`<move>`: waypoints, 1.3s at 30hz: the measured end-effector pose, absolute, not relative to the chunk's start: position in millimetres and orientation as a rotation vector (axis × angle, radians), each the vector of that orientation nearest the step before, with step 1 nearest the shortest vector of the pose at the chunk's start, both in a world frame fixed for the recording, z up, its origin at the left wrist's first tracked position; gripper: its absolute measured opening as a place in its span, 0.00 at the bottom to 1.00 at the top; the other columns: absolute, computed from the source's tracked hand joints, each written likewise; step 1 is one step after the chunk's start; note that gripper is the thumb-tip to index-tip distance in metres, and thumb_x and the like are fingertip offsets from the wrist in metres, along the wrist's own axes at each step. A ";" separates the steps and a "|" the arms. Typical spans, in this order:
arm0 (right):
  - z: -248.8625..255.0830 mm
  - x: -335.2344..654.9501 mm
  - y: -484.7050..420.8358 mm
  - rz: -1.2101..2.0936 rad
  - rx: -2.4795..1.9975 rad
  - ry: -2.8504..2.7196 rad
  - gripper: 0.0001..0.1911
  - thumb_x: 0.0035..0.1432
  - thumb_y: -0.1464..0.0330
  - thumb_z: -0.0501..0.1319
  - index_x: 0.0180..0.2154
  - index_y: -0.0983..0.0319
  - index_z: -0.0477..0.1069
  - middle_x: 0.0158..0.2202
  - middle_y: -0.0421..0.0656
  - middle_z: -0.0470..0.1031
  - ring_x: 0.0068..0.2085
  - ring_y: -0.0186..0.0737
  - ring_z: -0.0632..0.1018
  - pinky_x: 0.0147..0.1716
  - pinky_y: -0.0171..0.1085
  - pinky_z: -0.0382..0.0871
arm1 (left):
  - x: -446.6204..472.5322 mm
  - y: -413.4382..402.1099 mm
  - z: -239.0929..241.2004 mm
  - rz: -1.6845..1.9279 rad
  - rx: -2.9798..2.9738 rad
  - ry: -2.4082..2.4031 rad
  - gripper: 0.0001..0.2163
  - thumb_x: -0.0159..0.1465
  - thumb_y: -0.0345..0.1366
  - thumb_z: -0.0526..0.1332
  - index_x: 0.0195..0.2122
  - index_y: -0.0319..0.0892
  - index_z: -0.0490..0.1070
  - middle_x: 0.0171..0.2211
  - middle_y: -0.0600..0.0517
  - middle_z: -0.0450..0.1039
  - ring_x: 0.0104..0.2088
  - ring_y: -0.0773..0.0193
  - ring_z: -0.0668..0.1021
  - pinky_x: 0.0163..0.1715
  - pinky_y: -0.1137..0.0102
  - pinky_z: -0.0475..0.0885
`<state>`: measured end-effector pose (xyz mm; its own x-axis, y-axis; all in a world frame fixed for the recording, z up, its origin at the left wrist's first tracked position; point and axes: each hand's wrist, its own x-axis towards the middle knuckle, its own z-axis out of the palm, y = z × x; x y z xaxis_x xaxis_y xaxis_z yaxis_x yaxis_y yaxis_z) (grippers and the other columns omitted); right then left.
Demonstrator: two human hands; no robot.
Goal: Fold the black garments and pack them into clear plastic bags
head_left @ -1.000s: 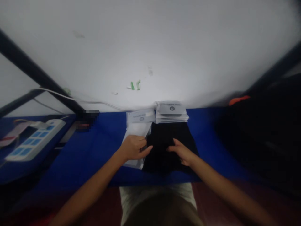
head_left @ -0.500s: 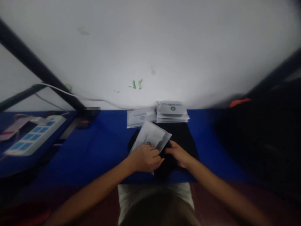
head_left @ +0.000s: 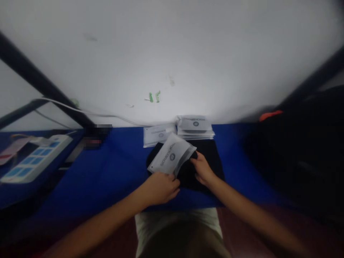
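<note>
A frosted plastic bag (head_left: 170, 152) with dark printed lettering and a round logo lies tilted between my hands, above black cloth (head_left: 209, 154) on the blue table. My left hand (head_left: 162, 187) is closed on the bag's lower edge. My right hand (head_left: 202, 167) pinches black fabric (head_left: 188, 172) at the bag's right-hand opening, with part of the fabric seemingly inside the bag. How far in the fabric reaches is hard to see. Beyond them sit a single flat printed bag (head_left: 154, 136) and a stack of similar bags (head_left: 195, 125).
A white power strip (head_left: 34, 159) with blue sockets lies at the left, with a pale cable (head_left: 107, 115) running along the wall. Dark frame bars (head_left: 40, 77) slant at both sides. A large black mass (head_left: 301, 161) covers the right side, with an orange item (head_left: 271, 115) behind it.
My left hand has moved down and left to the bag's lower edge, uncovering the logo. My right hand has shifted slightly up. The bag lies flatter, its print more visible.
</note>
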<state>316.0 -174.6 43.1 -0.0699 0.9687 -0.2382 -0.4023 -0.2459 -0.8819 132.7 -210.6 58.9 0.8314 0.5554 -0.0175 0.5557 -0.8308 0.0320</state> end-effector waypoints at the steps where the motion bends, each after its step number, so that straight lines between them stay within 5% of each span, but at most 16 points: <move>1: 40.8 313.0 -173.4 1.549 -1.056 -0.760 0.16 0.42 0.71 0.63 0.37 0.61 0.73 0.31 0.39 0.80 0.37 0.46 0.80 0.37 0.40 0.73 | 134.8 -213.8 58.4 -0.008 2.974 0.899 0.09 0.65 0.40 0.58 0.35 0.40 0.71 0.28 0.48 0.74 0.26 0.57 0.78 0.24 0.67 0.69; 8: 30.8 299.2 -176.3 1.468 -0.998 -0.891 0.28 0.48 0.70 0.65 0.52 0.57 0.63 0.48 0.42 0.77 0.51 0.43 0.76 0.53 0.41 0.68 | 143.4 -212.7 61.2 0.118 2.976 0.981 0.03 0.65 0.33 0.58 0.37 0.40 0.67 0.32 0.49 0.72 0.30 0.57 0.77 0.24 0.66 0.71; 15: 37.6 301.7 -173.3 1.489 -1.209 -1.047 0.46 0.40 0.75 0.70 0.58 0.57 0.51 0.48 0.46 0.76 0.47 0.46 0.78 0.49 0.44 0.72 | 152.2 -205.5 61.7 0.598 3.036 0.743 0.11 0.67 0.26 0.50 0.45 0.38 0.69 0.33 0.47 0.71 0.35 0.59 0.75 0.35 0.64 0.75; 19: 38.1 316.7 -172.7 1.616 -1.123 -0.991 0.34 0.44 0.72 0.70 0.53 0.58 0.62 0.46 0.44 0.77 0.46 0.44 0.79 0.49 0.41 0.73 | 147.4 -203.9 56.7 0.785 2.919 0.764 0.13 0.69 0.26 0.49 0.51 0.37 0.67 0.38 0.45 0.73 0.39 0.60 0.75 0.40 0.64 0.75; 23: 40.3 348.4 -177.7 1.984 -1.074 -0.916 0.15 0.47 0.68 0.71 0.37 0.63 0.72 0.36 0.42 0.78 0.40 0.40 0.80 0.45 0.39 0.76 | 133.6 -204.5 54.1 0.838 2.876 0.831 0.08 0.68 0.26 0.52 0.42 0.38 0.70 0.34 0.47 0.72 0.36 0.61 0.74 0.37 0.66 0.73; 26: 41.8 356.3 -179.8 2.102 -1.078 -0.928 0.13 0.44 0.68 0.73 0.31 0.65 0.73 0.30 0.40 0.76 0.36 0.37 0.80 0.42 0.39 0.77 | 130.5 -207.0 50.9 0.919 2.889 0.813 0.09 0.67 0.24 0.52 0.39 0.39 0.71 0.32 0.49 0.70 0.33 0.62 0.72 0.36 0.67 0.72; 35: 45.8 313.5 -178.8 1.851 -0.955 -1.372 0.11 0.57 0.61 0.63 0.37 0.62 0.77 0.27 0.40 0.76 0.28 0.35 0.75 0.31 0.33 0.70 | 134.2 -206.0 56.3 1.066 2.935 0.723 0.09 0.67 0.24 0.53 0.40 0.39 0.72 0.33 0.49 0.74 0.37 0.61 0.74 0.39 0.64 0.71; 39: 68.7 342.4 -185.7 1.519 -0.908 -1.918 0.16 0.67 0.60 0.54 0.47 0.60 0.75 0.35 0.42 0.78 0.34 0.36 0.77 0.38 0.36 0.71 | 117.7 -204.4 62.8 1.165 2.789 0.829 0.09 0.65 0.23 0.55 0.42 0.39 0.71 0.34 0.48 0.72 0.36 0.62 0.73 0.38 0.65 0.72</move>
